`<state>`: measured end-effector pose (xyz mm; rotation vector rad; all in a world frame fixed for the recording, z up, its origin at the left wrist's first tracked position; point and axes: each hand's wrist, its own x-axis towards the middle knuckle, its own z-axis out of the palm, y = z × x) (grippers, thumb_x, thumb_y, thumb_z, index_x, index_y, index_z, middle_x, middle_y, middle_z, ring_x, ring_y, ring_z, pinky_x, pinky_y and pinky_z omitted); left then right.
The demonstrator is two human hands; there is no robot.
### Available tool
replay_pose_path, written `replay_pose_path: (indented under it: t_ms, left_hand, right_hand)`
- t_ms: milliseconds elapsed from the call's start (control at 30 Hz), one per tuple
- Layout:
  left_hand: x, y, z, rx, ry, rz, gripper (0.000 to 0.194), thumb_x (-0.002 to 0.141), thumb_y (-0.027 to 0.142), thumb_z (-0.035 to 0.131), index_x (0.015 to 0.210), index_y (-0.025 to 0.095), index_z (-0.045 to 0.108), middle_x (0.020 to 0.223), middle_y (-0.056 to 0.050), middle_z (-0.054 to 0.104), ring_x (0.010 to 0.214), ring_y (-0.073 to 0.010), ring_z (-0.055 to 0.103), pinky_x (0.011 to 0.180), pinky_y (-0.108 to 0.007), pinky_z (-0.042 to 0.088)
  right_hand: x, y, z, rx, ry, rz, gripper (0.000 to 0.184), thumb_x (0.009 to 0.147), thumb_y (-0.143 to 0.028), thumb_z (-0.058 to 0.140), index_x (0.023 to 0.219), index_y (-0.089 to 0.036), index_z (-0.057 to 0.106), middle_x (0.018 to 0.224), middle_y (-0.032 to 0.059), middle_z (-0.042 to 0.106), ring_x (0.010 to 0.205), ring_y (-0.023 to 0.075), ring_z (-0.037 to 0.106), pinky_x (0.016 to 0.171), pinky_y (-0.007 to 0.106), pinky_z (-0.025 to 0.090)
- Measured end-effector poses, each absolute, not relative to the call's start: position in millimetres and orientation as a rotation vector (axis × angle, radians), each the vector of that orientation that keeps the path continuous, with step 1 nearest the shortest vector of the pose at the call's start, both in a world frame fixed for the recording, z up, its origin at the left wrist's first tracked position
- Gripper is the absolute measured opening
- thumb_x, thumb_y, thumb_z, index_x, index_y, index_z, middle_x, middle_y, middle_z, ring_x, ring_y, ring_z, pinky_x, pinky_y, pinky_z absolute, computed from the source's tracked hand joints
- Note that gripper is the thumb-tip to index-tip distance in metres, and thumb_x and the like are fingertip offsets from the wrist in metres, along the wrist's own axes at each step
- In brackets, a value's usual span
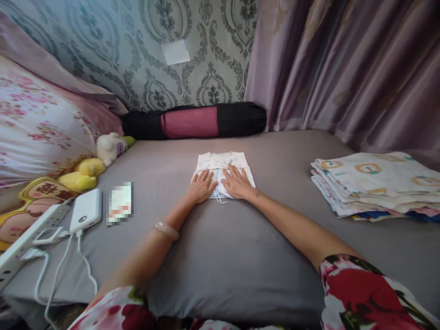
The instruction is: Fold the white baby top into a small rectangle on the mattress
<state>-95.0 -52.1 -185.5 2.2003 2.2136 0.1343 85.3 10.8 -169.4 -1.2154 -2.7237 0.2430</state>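
Note:
A small white garment (220,159) with faint blue print lies folded on the grey bed sheet (220,256). Thin white drawstrings (220,198) hang from its near edge. My left hand (202,187) rests flat on the garment's left part, fingers spread. On the right part, my right hand (237,182) lies flat too, its fingers apart and pointing away from me. Neither hand grips anything; both press on the cloth and cover some of it.
A stack of folded printed cloths (371,178) lies at the right. On the left are a white power bank (86,208), a power strip (37,238) with cables, plush toys (80,174) and a flowered pillow (41,123). A black and pink roll (189,121) lines the wall.

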Motion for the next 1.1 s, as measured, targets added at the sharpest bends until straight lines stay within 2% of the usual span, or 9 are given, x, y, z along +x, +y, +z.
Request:
replay_pose_path:
  t_ms: [233, 400, 567, 700, 867, 967, 1033, 1100]
  left_hand:
    - [-86, -66, -180, 2.236, 2.218, 0.195, 0.059, 0.098, 0.047, 0.02, 0.148, 0.017, 0.031, 0.156, -0.012, 0.028, 0.146, -0.0236, 0.02, 0.118, -0.047, 0.016]
    - [-77, -80, -178, 2.271, 2.124, 0.133, 0.058, 0.099, 0.043, 0.018, 0.15, 0.017, 0.028, 0.157, -0.01, 0.026, 0.146, -0.022, 0.019, 0.119, -0.044, 0.016]
    - [-75, -81, -179, 2.267, 2.135, 0.074, 0.059, 0.099, 0.041, 0.018, 0.15, 0.015, 0.027, 0.157, -0.011, 0.026, 0.146, -0.0227, 0.018, 0.119, -0.045, 0.016]
    - [-74, -80, -178, 2.263, 2.137, 0.084, 0.058, 0.099, 0.042, 0.018, 0.15, 0.017, 0.027, 0.157, -0.01, 0.026, 0.146, -0.0227, 0.019, 0.118, -0.045, 0.016]
    - [-82, -88, -170, 2.249, 2.101, 0.184, 0.062, 0.098, 0.05, 0.022, 0.149, 0.017, 0.028, 0.156, -0.012, 0.028, 0.145, -0.0233, 0.022, 0.117, -0.043, 0.022]
    - [-102, -102, -164, 2.294, 2.096, 0.303, 0.06, 0.095, 0.056, 0.031, 0.142, 0.02, 0.041, 0.152, -0.012, 0.036, 0.14, -0.027, 0.033, 0.113, -0.046, 0.03]
    - [-121, -113, -160, 2.343, 2.079, 0.376, 0.058, 0.091, 0.059, 0.041, 0.134, 0.022, 0.051, 0.143, -0.012, 0.046, 0.131, -0.029, 0.044, 0.108, -0.048, 0.037]
    - [-140, -125, -158, 2.379, 2.061, 0.426, 0.053, 0.087, 0.06, 0.048, 0.124, 0.024, 0.059, 0.132, -0.011, 0.055, 0.121, -0.0293, 0.051, 0.104, -0.048, 0.041]
  right_hand:
    - [93, -13, -160, -1.15, -2.779, 0.377, 0.06, 0.098, -0.042, 0.024, 0.151, -0.014, 0.027, 0.16, 0.0146, 0.011, 0.147, 0.0283, 0.009, 0.115, 0.054, 0.012]
    - [94, -34, -161, -1.11, -2.789, 0.342, 0.06, 0.099, -0.04, 0.019, 0.151, -0.012, 0.028, 0.159, 0.0134, 0.019, 0.146, 0.0273, 0.014, 0.116, 0.053, 0.008]
    - [93, -36, -165, -1.126, -2.776, 0.306, 0.059, 0.098, -0.04, 0.021, 0.151, -0.014, 0.029, 0.158, 0.0116, 0.021, 0.145, 0.0268, 0.017, 0.116, 0.053, 0.008]
    - [91, -33, -163, -1.127, -2.785, 0.339, 0.059, 0.098, -0.04, 0.021, 0.151, -0.014, 0.028, 0.158, 0.012, 0.021, 0.146, 0.027, 0.016, 0.116, 0.053, 0.007]
    - [109, -19, -152, -1.029, -2.868, 0.576, 0.063, 0.098, -0.048, 0.021, 0.152, -0.018, 0.025, 0.159, 0.01, 0.019, 0.146, 0.0235, 0.014, 0.117, 0.047, 0.009]
    - [141, -11, -144, -0.976, -2.825, 0.476, 0.059, 0.095, -0.046, 0.036, 0.146, -0.018, 0.039, 0.156, 0.0102, 0.028, 0.145, 0.0247, 0.018, 0.116, 0.044, 0.012]
    - [166, -7, -140, -0.91, -2.826, 0.374, 0.053, 0.09, -0.043, 0.049, 0.138, -0.02, 0.051, 0.15, 0.01, 0.039, 0.14, 0.0262, 0.027, 0.113, 0.043, 0.02]
    - [189, -6, -139, -0.891, -2.842, 0.334, 0.046, 0.088, -0.039, 0.054, 0.131, -0.023, 0.058, 0.144, 0.0093, 0.047, 0.133, 0.0275, 0.037, 0.109, 0.044, 0.028]
